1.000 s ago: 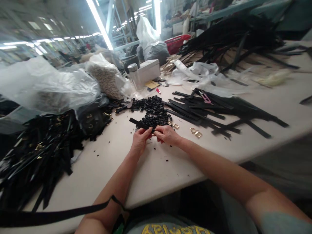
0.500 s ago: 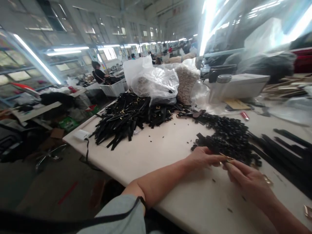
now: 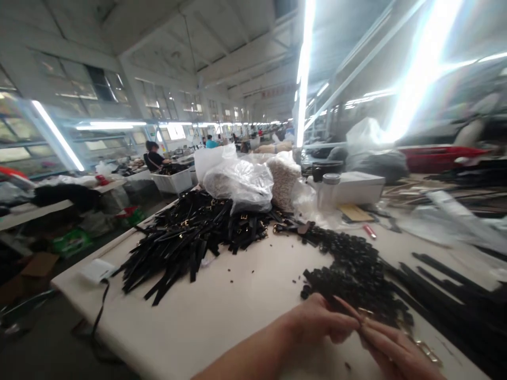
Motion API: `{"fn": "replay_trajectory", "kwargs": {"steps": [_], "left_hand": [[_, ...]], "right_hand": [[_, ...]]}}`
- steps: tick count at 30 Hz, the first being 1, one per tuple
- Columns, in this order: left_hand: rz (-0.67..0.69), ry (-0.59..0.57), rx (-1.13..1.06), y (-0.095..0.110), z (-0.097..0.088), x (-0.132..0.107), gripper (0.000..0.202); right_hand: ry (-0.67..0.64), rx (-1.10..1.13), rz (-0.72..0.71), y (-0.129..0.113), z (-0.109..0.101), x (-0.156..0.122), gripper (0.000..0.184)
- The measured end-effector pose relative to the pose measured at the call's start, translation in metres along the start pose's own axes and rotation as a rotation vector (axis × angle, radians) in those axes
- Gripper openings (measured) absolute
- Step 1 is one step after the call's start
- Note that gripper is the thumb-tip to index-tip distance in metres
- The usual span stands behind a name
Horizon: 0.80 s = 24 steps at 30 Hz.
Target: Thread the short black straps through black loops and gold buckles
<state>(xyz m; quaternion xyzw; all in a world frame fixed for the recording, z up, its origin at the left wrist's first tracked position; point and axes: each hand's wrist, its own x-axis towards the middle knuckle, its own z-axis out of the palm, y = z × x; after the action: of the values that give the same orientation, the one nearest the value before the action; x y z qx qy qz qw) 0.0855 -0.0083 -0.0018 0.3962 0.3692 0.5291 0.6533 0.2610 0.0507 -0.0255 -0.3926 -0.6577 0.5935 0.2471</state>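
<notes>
My left hand (image 3: pixel 322 320) and my right hand (image 3: pixel 392 343) meet low in the view, fingertips pinched together. A small gold-coloured buckle (image 3: pixel 365 313) shows at their fingertips. Fingers cover part of it, and motion blurs the fine detail. Just beyond the hands lies a heap of small black loops (image 3: pixel 352 264). More gold buckles (image 3: pixel 428 351) rest on the table to the right of my right hand.
A pile of black straps with gold buckles (image 3: pixel 178 237) covers the table's (image 3: pixel 245 306) left part. Behind it stand plastic bags (image 3: pixel 241 182), a clear jar (image 3: pixel 329 192) and a white box (image 3: pixel 362 187). Long black strips (image 3: pixel 443 295) lie right. A person (image 3: pixel 154 157) sits farther off.
The view has tilted up, so the table and my hands sit lower in the picture. My hands stay together at the fingertips, with the gold buckle still there.
</notes>
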Motion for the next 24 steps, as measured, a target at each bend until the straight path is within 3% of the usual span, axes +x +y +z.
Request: {"fn": "replay_trajectory", "kwargs": {"steps": [3, 6, 11, 17, 24], "left_hand": [[-0.043, -0.007, 0.037, -0.003, -0.001, 0.003, 0.033], [-0.021, 0.057, 0.119, -0.008, -0.003, 0.006, 0.036], [0.045, 0.169, 0.146, -0.018, 0.0, 0.008, 0.047], [0.099, 0.229, 0.216, -0.022, 0.003, 0.012, 0.043], [0.079, 0.205, 0.198, -0.025, -0.001, 0.011, 0.05]], "right_hand": [[-0.129, 0.056, 0.089, 0.005, 0.005, 0.002, 0.049], [-0.169, 0.036, 0.046, 0.008, 0.006, 0.006, 0.053], [-0.031, -0.128, -0.126, 0.001, 0.006, 0.003, 0.041], [0.031, -0.221, -0.26, -0.012, 0.009, -0.009, 0.039], [0.045, -0.122, -0.239, -0.018, 0.018, -0.014, 0.045]]}}
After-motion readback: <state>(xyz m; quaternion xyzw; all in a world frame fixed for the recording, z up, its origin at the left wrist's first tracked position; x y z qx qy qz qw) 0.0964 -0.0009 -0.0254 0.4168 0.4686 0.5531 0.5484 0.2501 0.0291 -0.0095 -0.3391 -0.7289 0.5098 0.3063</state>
